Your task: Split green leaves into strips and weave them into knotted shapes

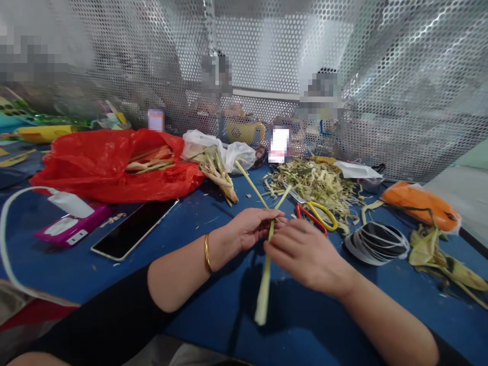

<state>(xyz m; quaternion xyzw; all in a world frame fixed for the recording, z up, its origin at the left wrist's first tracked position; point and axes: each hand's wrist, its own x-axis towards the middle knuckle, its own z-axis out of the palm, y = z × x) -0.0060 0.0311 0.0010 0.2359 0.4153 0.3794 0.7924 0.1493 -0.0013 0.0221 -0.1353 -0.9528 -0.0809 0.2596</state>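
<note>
A pale green plant stalk [264,295] with a thick, whitish lower end slants down between my hands. My left hand [249,231] is closed, pinching it near its upper part, and a gold bangle circles that wrist. Beyond the fingertips, two thin stems [251,184] spread apart in a V; where they join is hidden by my fingers. Curled over the same stalk from the right is my right hand [305,251], its fingertips partly out of sight. Just past it lie scissors [316,214] with one red and one yellow handle, blades against a heap of shredded plant trimmings [316,185].
A red plastic bag [91,162] with stalks spreads over the left of the blue table [183,284]. Nearby are a black phone [135,229], a purple power strip [72,223] and a stalk bundle [219,178]. Cord [377,244] and an orange packet [421,203] lie right; perforated metal [263,61] stands behind.
</note>
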